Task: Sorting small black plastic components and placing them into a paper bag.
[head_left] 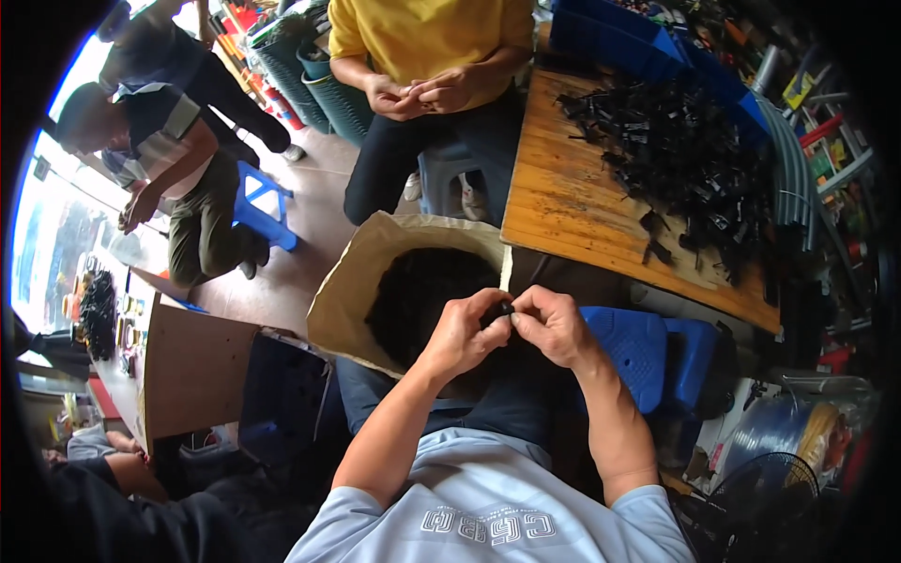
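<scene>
My left hand [462, 330] and my right hand [552, 325] meet over the near right side of an open paper-like sack. Between their pinched fingertips is a small black part [505, 310]; the fingers cover most of it, so its exact kind does not show. Both hands are closed on it. Below them, the tan sack [340, 305] stands with its rim folded outward and holds a mass of dark pieces [418, 296]. To the right, a heap of small black parts [680, 155] covers much of a wooden table.
The wooden table [549, 202] reaches close to the sack's right rim. Blue plastic stools [624, 352] stand beneath its near edge. Across the sack sits a person in yellow [432, 47], hands together. Another table [202, 375] is at left, near a person on a blue stool [267, 211].
</scene>
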### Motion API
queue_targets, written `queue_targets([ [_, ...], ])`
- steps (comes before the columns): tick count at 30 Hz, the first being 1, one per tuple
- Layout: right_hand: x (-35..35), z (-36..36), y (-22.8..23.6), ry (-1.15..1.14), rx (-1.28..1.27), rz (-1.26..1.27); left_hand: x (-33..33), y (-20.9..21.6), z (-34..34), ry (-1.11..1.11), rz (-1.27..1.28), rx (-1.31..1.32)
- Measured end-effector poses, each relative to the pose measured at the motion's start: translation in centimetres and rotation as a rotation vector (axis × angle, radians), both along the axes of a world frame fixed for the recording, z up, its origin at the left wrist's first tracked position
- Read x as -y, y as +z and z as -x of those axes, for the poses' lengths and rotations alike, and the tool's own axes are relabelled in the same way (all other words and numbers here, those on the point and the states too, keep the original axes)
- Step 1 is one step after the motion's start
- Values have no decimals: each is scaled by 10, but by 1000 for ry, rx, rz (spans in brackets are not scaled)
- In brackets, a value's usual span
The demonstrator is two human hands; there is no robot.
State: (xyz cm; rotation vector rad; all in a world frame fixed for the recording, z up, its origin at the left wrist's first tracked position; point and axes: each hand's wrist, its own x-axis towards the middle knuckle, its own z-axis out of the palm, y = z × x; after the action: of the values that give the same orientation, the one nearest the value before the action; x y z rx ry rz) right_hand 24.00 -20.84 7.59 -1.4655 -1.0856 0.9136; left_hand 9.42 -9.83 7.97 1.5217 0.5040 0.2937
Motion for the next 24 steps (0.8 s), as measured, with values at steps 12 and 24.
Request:
queue_targets([
  [12,91,-147,-3,-739,909,135,-32,-47,23,287,1017,433],
  [24,46,-41,14,-549,-256,-26,4,-5,-5,72,38,196],
])
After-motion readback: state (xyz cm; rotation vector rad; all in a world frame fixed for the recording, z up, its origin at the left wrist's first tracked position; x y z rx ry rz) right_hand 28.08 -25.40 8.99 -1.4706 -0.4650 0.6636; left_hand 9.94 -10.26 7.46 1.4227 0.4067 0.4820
